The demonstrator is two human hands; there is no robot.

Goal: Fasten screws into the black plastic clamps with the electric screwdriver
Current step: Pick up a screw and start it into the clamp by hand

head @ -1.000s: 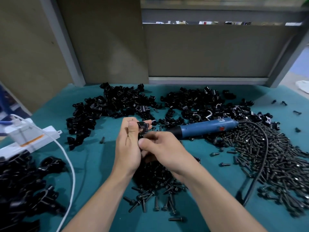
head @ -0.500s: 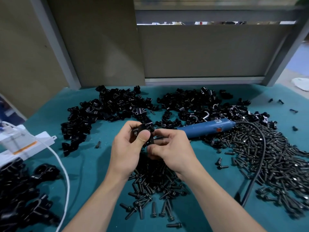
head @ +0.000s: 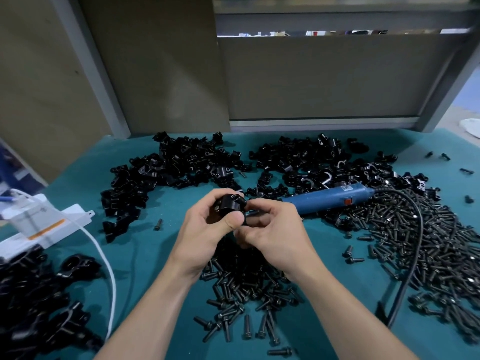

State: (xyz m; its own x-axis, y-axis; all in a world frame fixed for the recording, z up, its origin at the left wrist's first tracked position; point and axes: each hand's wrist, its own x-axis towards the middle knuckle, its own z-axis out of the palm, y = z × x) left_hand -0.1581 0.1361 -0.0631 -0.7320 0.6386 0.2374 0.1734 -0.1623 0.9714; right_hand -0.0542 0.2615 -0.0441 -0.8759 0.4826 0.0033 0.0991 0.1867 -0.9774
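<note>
Left hand (head: 207,229) grips a clamp (head: 230,207) above a screw pile (head: 246,281) on the mat (head: 145,255). Right hand (head: 275,235) pinches the clamp's right side. Screwdriver (head: 330,200) lies unheld just behind, beside clamp heaps (head: 176,167).

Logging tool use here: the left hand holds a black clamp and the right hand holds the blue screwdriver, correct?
No. The left hand holds the black clamp, but the blue screwdriver lies on the table beyond the hands; the right hand pinches the clamp too. The head view shows it.
</note>
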